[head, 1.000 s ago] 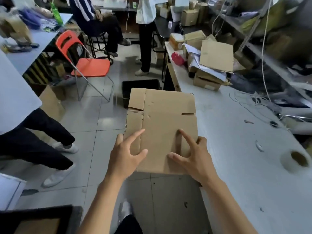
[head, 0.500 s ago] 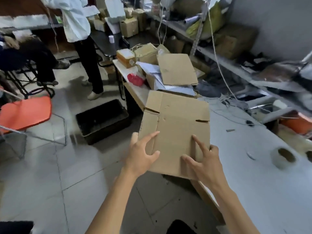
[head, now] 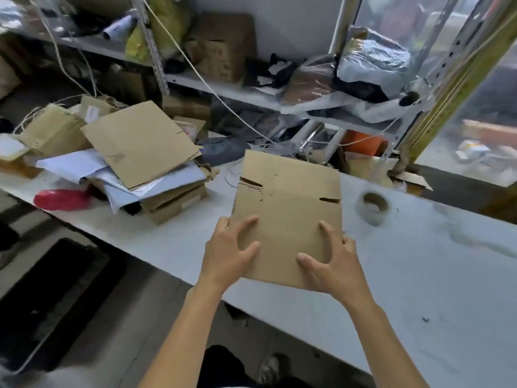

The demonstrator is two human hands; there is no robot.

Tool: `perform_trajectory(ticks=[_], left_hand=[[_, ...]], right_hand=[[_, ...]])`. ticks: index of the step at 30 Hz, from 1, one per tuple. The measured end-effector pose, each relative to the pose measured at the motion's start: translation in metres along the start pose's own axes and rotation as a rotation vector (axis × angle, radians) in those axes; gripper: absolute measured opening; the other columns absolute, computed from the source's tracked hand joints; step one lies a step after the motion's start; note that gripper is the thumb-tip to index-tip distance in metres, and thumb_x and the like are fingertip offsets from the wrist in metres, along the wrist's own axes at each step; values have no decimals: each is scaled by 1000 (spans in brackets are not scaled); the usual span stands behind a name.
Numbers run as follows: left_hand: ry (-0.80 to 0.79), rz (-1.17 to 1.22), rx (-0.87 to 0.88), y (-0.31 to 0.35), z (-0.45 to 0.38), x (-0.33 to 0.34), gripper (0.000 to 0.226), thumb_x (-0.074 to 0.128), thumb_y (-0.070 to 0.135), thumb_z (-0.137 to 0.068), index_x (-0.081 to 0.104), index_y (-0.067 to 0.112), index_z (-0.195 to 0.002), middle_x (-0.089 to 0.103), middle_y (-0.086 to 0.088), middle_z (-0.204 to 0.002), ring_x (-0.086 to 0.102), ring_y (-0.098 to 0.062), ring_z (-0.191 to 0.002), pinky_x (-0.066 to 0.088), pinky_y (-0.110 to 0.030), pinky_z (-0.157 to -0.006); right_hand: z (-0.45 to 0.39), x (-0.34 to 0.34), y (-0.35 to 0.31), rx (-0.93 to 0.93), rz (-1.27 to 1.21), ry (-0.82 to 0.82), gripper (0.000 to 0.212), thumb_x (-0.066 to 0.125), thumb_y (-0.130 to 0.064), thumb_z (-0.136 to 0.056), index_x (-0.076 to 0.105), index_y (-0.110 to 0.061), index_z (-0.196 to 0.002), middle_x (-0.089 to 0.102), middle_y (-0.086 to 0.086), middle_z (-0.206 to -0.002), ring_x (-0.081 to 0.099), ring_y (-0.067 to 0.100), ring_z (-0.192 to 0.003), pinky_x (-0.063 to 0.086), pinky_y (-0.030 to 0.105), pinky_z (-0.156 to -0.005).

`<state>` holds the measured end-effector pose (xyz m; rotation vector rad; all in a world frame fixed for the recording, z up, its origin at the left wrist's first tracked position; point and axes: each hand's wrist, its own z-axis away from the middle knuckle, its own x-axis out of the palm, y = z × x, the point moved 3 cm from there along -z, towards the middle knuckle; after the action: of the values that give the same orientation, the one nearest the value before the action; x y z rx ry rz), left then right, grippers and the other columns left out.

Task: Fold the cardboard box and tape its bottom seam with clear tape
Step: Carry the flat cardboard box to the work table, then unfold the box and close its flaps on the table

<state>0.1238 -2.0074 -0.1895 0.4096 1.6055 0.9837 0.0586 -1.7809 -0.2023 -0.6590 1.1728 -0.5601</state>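
Observation:
A flattened brown cardboard box is held flat above the white table, its flap slits facing away from me. My left hand grips its near left edge, thumb on top. My right hand grips the near right corner, fingers spread over the top face. A roll of clear tape lies on the table just right of the box, apart from it.
A heap of flattened boxes and white papers lies at the table's left, with a red object beside it. Metal shelving with boxes, bags and cords stands behind the table. A dark crate is on the floor at left.
The view has swung right from the aisle to the table. Both hands have carried the flat box over the tabletop, close to the tape roll.

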Motion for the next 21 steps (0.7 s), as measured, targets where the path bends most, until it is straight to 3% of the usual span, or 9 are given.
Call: perform_trajectory(ticks=[3,5,9,12,17,19,21], left_hand=[[-41,27,106,2,-32,7,41,65,23,-90,59,40,-127,51,6,-113,54,-10,-101,44,-24,-88],[-96,41,164,2,-54,9,39,64,17,-91,62,36,-125,52,4,-113,55,-11,-101,44,-23,-89],[-194,-23,284,5,-92,7,44,64,13,-88,62,38,-123,51,9,-108,57,-11,-97,45,-23,-84],[-296,-174,400,10,-113,1,52,62,13,-88,53,43,-129,49,11,-106,57,-18,-91,50,-35,-78],[-356,-437,677,17,-141,-1,82,59,16,-87,18,59,-143,54,7,-103,58,-20,-80,49,-34,-65],[-360,-514,698,15,-150,5,86,60,17,-86,11,59,-143,55,5,-99,58,-20,-78,46,-31,-62],[-365,-563,706,13,-155,12,80,60,18,-85,16,57,-140,56,5,-95,59,-22,-78,44,-33,-59]], right_hand=[[-8,4,4,112,17,32,94,74,-62,-71,18,-52,-146,30,-4,-138,50,17,-106,51,37,-92],[-12,11,3,166,-1,63,99,75,-62,-70,15,-49,-148,28,-1,-143,50,22,-121,48,40,-98],[-20,26,-12,223,57,152,110,77,-64,-68,11,-42,-153,-5,-1,-160,13,31,-147,37,47,-109],[-36,23,-33,138,49,241,113,77,-65,-67,8,-44,-153,-13,-4,-161,5,31,-149,36,49,-110],[-73,-3,-59,5,15,357,111,81,-61,-66,6,-56,-148,-14,-16,-160,-1,26,-152,31,53,-113],[-86,-7,-56,4,1,342,106,82,-59,-67,13,-58,-147,-18,-17,-160,-3,28,-152,29,54,-114],[-94,-3,-45,18,-8,298,95,82,-56,-68,27,-55,-145,-19,-14,-161,-3,30,-152,27,53,-116]])
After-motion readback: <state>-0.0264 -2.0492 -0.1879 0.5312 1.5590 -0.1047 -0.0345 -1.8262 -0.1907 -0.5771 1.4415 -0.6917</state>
